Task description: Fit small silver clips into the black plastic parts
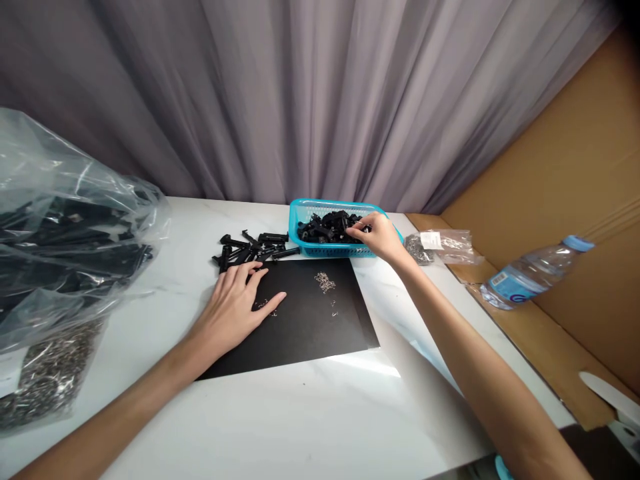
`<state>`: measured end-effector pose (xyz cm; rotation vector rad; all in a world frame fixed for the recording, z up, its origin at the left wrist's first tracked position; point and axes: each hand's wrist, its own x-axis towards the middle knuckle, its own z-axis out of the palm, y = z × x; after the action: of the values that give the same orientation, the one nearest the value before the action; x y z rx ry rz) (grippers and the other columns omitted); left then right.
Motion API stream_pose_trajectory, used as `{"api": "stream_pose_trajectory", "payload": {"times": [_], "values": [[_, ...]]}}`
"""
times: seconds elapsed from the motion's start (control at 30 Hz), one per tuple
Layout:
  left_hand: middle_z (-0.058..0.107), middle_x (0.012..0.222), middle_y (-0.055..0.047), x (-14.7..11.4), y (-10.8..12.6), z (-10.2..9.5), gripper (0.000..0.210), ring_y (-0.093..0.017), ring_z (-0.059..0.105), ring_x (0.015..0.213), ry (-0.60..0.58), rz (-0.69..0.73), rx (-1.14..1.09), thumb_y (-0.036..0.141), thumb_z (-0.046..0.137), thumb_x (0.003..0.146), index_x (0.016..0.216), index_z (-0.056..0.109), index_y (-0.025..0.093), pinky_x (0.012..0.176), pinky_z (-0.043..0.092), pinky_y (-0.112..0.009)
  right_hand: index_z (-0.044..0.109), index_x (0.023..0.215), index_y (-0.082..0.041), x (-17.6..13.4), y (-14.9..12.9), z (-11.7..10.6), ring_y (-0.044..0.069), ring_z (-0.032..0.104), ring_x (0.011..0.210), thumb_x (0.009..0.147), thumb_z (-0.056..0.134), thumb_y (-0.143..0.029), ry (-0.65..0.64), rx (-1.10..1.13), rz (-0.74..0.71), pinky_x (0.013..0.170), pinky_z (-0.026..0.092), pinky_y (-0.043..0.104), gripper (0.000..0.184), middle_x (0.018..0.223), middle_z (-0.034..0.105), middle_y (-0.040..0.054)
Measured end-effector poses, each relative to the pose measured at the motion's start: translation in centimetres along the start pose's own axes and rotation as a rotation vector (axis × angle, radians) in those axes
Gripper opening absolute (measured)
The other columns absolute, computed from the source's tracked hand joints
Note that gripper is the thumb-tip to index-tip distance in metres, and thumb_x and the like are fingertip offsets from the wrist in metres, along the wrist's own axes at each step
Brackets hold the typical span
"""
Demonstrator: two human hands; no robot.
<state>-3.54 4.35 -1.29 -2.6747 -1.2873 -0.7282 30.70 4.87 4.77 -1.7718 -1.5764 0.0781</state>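
My left hand (234,303) lies palm down on a black sheet (295,340), its fingers spread. Its fingertips reach the near edge of a loose pile of black plastic parts (255,247), and some small metal pieces (273,311) lie by the thumb. Over the blue basket (296,210), my right hand (376,233) has its fingers closed at a black plastic part (344,223); the fingers partly hide the grip. More black parts (317,230) fill the basket. A small heap of tiny metal pieces (325,283) sits on the sheet, with a few strays below it.
To the left stand a large clear bag of black parts (65,247) and a bag of small metal pieces (55,367). A small labelled bag (423,248) lies right of the basket. Farther right are a water bottle (533,277) and a cardboard wall (565,147). A grey curtain (280,100) hangs behind.
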Motion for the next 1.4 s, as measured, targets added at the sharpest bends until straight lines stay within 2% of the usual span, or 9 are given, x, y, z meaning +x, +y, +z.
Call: {"api": "stream_pose_trajectory", "payload": {"times": [0.17, 0.4, 0.57, 0.7, 0.8, 0.93, 1.07, 1.23, 1.4], "values": [[0.057, 0.139, -0.019, 0.0, -0.2, 0.2, 0.066, -0.038, 0.054, 0.127, 0.005, 0.01, 0.005, 0.066, 0.044, 0.1, 0.133, 0.063, 0.012, 0.11, 0.046, -0.057, 0.079, 0.081, -0.018, 0.7, -0.7, 0.0, 0.023, 0.065, 0.075, 0.087, 0.075, -0.04, -0.03, 0.006, 0.057, 0.067, 0.044, 0.033, 0.023, 0.07, 0.07, 0.0051], [0.058, 0.138, -0.019, 0.0, -0.2, 0.3, 0.067, -0.038, 0.055, 0.125, 0.021, 0.022, 0.01, 0.066, 0.043, 0.101, 0.132, 0.064, 0.011, 0.109, 0.046, -0.056, 0.078, 0.086, -0.021, 1.1, -1.6, 0.6, 0.028, 0.065, 0.1, 0.09, 0.073, -0.029, 0.014, -0.14, -0.104, 0.081, 0.048, 0.037, 0.01, 0.103, 0.073, 0.0109], [0.059, 0.137, -0.02, -0.1, 0.0, 0.1, 0.07, -0.037, 0.055, 0.126, 0.031, 0.038, 0.033, 0.067, 0.039, 0.102, 0.132, 0.065, 0.009, 0.108, 0.046, -0.054, 0.075, 0.091, -0.02, 0.4, -1.6, 0.6, 0.032, 0.062, 0.106, 0.096, 0.068, -0.029, -0.025, -0.27, -0.162, 0.088, 0.049, 0.042, 0.013, 0.108, 0.072, 0.0129], [0.06, 0.139, -0.021, 0.0, 0.1, 0.0, 0.07, -0.037, 0.054, 0.13, 0.042, 0.049, 0.069, 0.065, 0.036, 0.104, 0.133, 0.066, 0.01, 0.109, 0.045, -0.054, 0.074, 0.092, -0.02, 0.3, -2.0, 0.7, 0.032, 0.061, 0.106, 0.091, 0.074, -0.028, -0.098, -0.312, -0.213, 0.091, 0.048, 0.043, 0.008, 0.105, 0.072, 0.0119], [0.06, 0.143, -0.021, 0.0, 0.1, 0.0, 0.067, -0.038, 0.054, 0.132, 0.051, 0.043, 0.086, 0.063, 0.036, 0.104, 0.132, 0.068, 0.011, 0.11, 0.043, -0.055, 0.072, 0.083, -0.021, 0.3, -2.4, 0.5, 0.027, 0.063, 0.094, 0.087, 0.077, -0.027, -0.128, -0.177, -0.141, 0.081, 0.046, 0.038, 0.008, 0.095, 0.074, 0.0072], [0.061, 0.147, -0.02, 0.0, 0.2, -0.1, 0.065, -0.038, 0.055, 0.133, 0.055, 0.036, 0.084, 0.059, 0.037, 0.105, 0.131, 0.07, 0.01, 0.11, 0.043, -0.055, 0.071, 0.079, -0.02, -0.2, -2.6, -0.3, 0.021, 0.06, 0.078, 0.085, 0.075, -0.036, -0.111, 0.177, -0.006, 0.071, 0.04, 0.033, 0.017, 0.079, 0.07, 0.0032], [0.064, 0.144, -0.02, 0.0, 0.3, -0.2, 0.063, -0.038, 0.057, 0.132, 0.056, 0.036, 0.072, 0.056, 0.038, 0.105, 0.13, 0.071, 0.008, 0.11, 0.042, -0.056, 0.071, 0.078, -0.018, -0.9, -3.1, -2.0, 0.016, 0.055, 0.072, 0.079, 0.078, -0.046, -0.247, 0.476, 0.019, 0.068, 0.038, 0.032, 0.029, 0.076, 0.067, 0.0019], [0.07, 0.136, -0.019, 0.1, 0.6, -0.5, 0.055, -0.037, 0.063, 0.125, 0.071, 0.041, 0.07, 0.049, 0.038, 0.106, 0.126, 0.073, 0.012, 0.109, 0.042, -0.058, 0.073, 0.08, -0.018, -1.3, -4.6, -3.7, 0.015, 0.056, 0.075, 0.075, 0.084, -0.049, -0.332, 0.567, 0.008, 0.071, 0.039, 0.031, 0.033, 0.078, 0.068, 0.0008], [0.074, 0.127, -0.018, 0.1, 0.8, -0.6, 0.047, -0.037, 0.066, 0.119, 0.102, 0.053, 0.067, 0.047, 0.044, 0.103, 0.121, 0.076, 0.016, 0.107, 0.043, -0.058, 0.077, 0.084, -0.02, -1.3, -5.0, -3.9, 0.019, 0.065, 0.084, 0.073, 0.086, -0.051, -0.387, 0.597, -0.015, 0.078, 0.047, 0.033, 0.034, 0.087, 0.075, 0.0032]]}}
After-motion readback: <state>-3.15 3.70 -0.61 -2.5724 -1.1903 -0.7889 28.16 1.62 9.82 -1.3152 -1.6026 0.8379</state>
